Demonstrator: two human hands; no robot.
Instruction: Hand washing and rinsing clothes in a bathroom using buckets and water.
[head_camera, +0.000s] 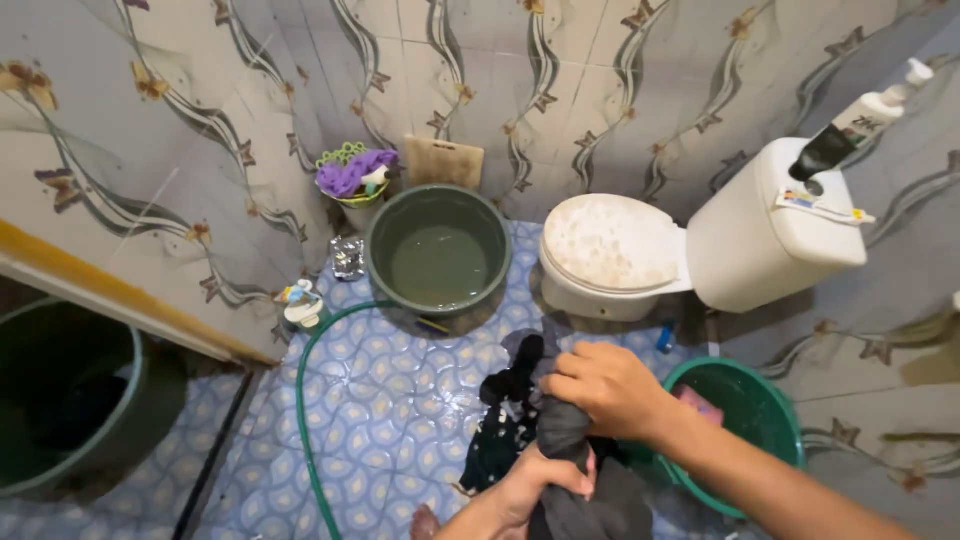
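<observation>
One dark wet garment (560, 440) is held over the tiled floor (390, 400), twisted into a rope between two hands. The right hand (605, 385) is closed fully around the upper part of the twist; the left hand (535, 480) is closed fully around the part just below. No gap is seen in either grip. Loose dark folds hang to the left of both grips.

Just right of the grips, one green basin (770, 420) stands on the floor. Ahead of the grips, one dark green tub (438, 250) holding water and one white toilet (620, 255) are seen. One green hose (305, 400) runs along the floor, left of the grips. Far left, one further large tub (70, 400) is partly in view.
</observation>
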